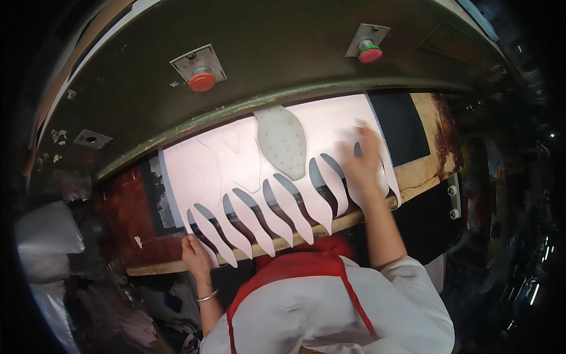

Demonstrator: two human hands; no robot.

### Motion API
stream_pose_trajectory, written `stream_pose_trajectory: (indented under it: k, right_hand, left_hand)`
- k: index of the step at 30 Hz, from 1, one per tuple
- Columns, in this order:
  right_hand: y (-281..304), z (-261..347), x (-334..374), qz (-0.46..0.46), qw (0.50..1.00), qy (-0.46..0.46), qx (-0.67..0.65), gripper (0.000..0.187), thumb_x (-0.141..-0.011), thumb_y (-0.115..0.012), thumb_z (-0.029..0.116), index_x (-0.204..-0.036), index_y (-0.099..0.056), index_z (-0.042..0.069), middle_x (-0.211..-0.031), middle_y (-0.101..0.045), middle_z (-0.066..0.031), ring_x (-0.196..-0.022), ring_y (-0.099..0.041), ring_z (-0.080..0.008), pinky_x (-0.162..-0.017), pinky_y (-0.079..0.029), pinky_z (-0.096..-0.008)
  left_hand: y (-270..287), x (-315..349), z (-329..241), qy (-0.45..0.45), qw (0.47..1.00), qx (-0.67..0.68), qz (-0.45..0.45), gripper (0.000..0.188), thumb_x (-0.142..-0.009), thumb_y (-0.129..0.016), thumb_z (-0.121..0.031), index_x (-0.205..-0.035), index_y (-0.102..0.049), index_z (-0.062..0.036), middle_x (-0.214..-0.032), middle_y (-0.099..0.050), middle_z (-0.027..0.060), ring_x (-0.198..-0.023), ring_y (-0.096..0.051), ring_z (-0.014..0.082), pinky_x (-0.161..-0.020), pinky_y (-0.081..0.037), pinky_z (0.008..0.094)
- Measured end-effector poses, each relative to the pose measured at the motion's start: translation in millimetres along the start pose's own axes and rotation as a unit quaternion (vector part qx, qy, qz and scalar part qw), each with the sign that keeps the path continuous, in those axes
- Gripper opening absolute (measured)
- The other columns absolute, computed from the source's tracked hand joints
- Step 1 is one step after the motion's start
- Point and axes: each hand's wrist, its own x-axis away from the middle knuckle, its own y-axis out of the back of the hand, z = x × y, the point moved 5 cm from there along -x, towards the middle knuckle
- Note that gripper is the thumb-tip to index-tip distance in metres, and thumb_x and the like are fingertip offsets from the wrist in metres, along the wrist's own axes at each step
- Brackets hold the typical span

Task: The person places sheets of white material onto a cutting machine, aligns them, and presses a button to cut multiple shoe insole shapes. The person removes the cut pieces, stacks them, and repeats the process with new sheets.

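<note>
A pale pink sheet (336,118) lies across the work board, with long curved gaps cut into its near edge, so that wavy tongues hang toward me over the board's front. On its middle rests a grey-green leaf-shaped plate (282,141) dotted with small marks. My left hand (193,255) is closed on the sheet's near left corner, thumb on top. Above the sheet's right part, my right hand (362,162) is blurred by motion; its fingers look stretched apart, with nothing seen in them. Whether it touches the sheet I cannot tell.
Behind the board rises a dark green machine beam (283,53) with two red push buttons, one at left (202,79) and one at right (370,53). Dark pieces lie under the sheet, one showing at right (404,130). Clear plastic bags (50,230) stand at the left.
</note>
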Motion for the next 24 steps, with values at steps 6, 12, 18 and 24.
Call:
stream_pose_trajectory:
  k: [6, 12, 18, 24]
  right_hand:
    - [-86, 71, 79, 0.128, 0.985, 0.113, 0.007, 0.093, -0.055, -0.082, 0.017, -0.136, -0.038, 0.009, -0.136, -0.023, -0.0341, -0.125, -0.025, -0.0532, -0.103, -0.030, -0.0544]
    - [-66, 57, 120, 0.087, 0.988, 0.118, -0.053, 0.087, -0.052, -0.083, 0.013, -0.129, -0.042, 0.007, -0.134, -0.034, -0.0260, -0.122, -0.037, -0.0407, -0.102, -0.034, -0.0456]
    - [-33, 18, 100, 0.174, 0.857, -0.102, -0.473, 0.091, -0.052, -0.083, 0.008, -0.130, -0.037, 0.007, -0.126, -0.046, -0.0157, -0.117, -0.046, -0.0245, -0.102, -0.036, -0.0370]
    - [3, -5, 93, 0.101, 0.972, -0.007, -0.214, 0.087, -0.051, -0.082, 0.008, -0.127, -0.038, 0.007, -0.127, -0.044, -0.0134, -0.117, -0.046, -0.0259, -0.100, -0.038, -0.0365]
  left_hand:
    - [-5, 30, 55, -0.044, 0.988, 0.142, -0.051, 0.038, -0.101, -0.039, -0.030, -0.077, -0.049, -0.0025, -0.061, -0.048, 0.0092, -0.055, -0.047, 0.0178, -0.053, -0.038, 0.0316]
    - [-21, 62, 97, -0.038, 0.930, 0.359, -0.072, 0.040, -0.103, -0.036, -0.033, -0.072, -0.043, -0.0088, -0.058, -0.044, -0.0009, -0.052, -0.040, 0.0079, -0.050, -0.031, 0.0223]
    - [-26, 58, 97, -0.048, 0.951, 0.305, -0.004, 0.036, -0.103, -0.037, -0.028, -0.073, -0.043, -0.0082, -0.060, -0.044, -0.0004, -0.054, -0.041, 0.0077, -0.051, -0.033, 0.0227]
    - [-19, 58, 90, -0.071, 0.964, 0.256, -0.003, 0.036, -0.102, -0.038, -0.025, -0.072, -0.042, -0.0070, -0.060, -0.043, -0.0004, -0.054, -0.039, 0.0086, -0.051, -0.033, 0.0241]
